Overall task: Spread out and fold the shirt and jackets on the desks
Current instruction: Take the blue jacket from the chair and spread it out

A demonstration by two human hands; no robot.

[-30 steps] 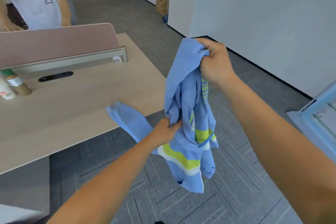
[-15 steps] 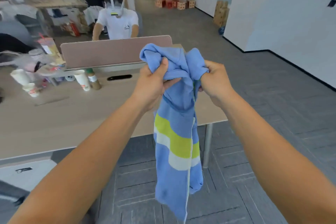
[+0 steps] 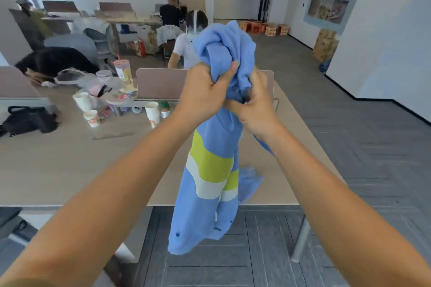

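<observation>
A light blue shirt (image 3: 210, 193) with a yellow-green and white band hangs bunched in the air over the front edge of the wooden desk (image 3: 58, 170). My left hand (image 3: 205, 93) grips the crumpled top of the shirt. My right hand (image 3: 254, 102) pinches the cloth right beside it, the two hands touching. The lower part of the shirt dangles past the desk edge toward the floor. One corner of cloth trails on the desk at the right.
Paper cups (image 3: 152, 113), a small bottle (image 3: 165, 109), a plastic drink cup (image 3: 122, 72) and clutter stand at the back left of the desk by a divider panel (image 3: 161, 84). A black bag (image 3: 28, 121) lies far left. A person in white (image 3: 186, 46) sits behind the divider.
My left hand rose from the shirt's middle to its top beside my right hand. The view swung toward the desk, and both hands now hold the shirt higher, over the desk edge.
</observation>
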